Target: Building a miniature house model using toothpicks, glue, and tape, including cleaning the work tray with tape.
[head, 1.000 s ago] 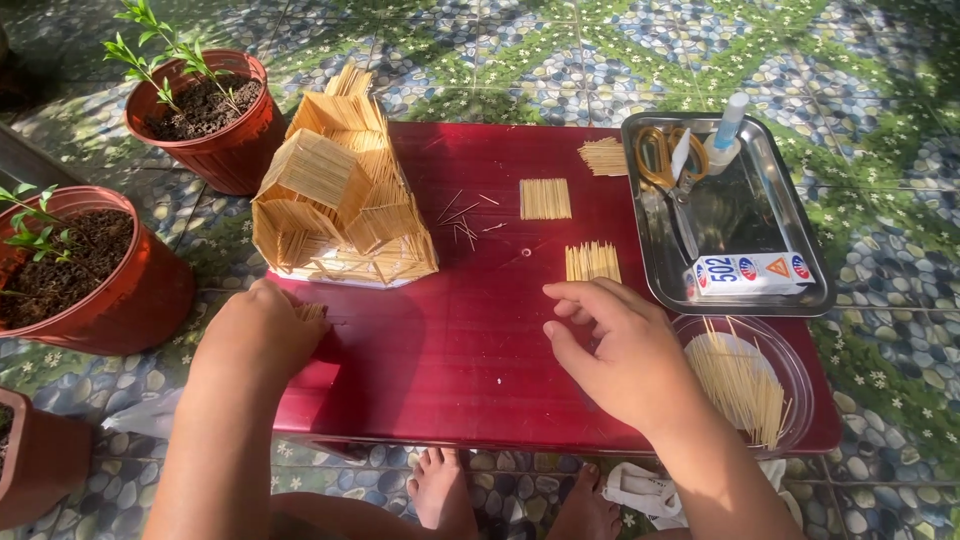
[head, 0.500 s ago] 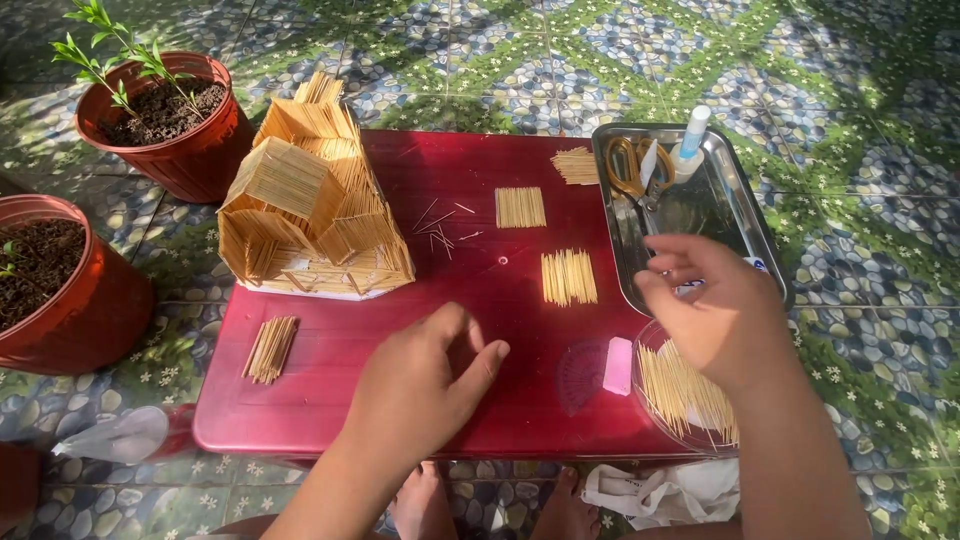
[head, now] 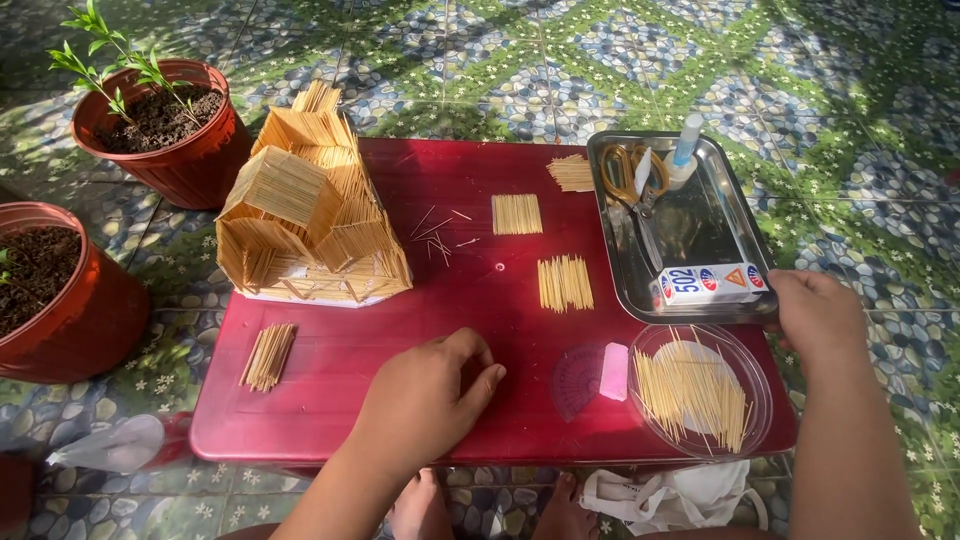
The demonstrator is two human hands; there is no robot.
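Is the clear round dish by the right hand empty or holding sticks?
Holding sticks: the clear dish has loose toothpicks spread across its bottom.

One small flat rectangular box (head: 712, 283), white with blue, red and orange label marks, lies at the near end of the metal tray (head: 700, 225) on the right. Right hand (head: 820, 312) sits just right of it, at the tray's near corner. No signs or screens.

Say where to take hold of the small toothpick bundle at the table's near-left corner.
Pinch the toothpick bundle across its middle, coming straight down from above. It lies flat on the red table, sticks roughly parallel and slightly fanned, so a grip across the width should keep them together. Left hand is nearest; the space beside it looks free.
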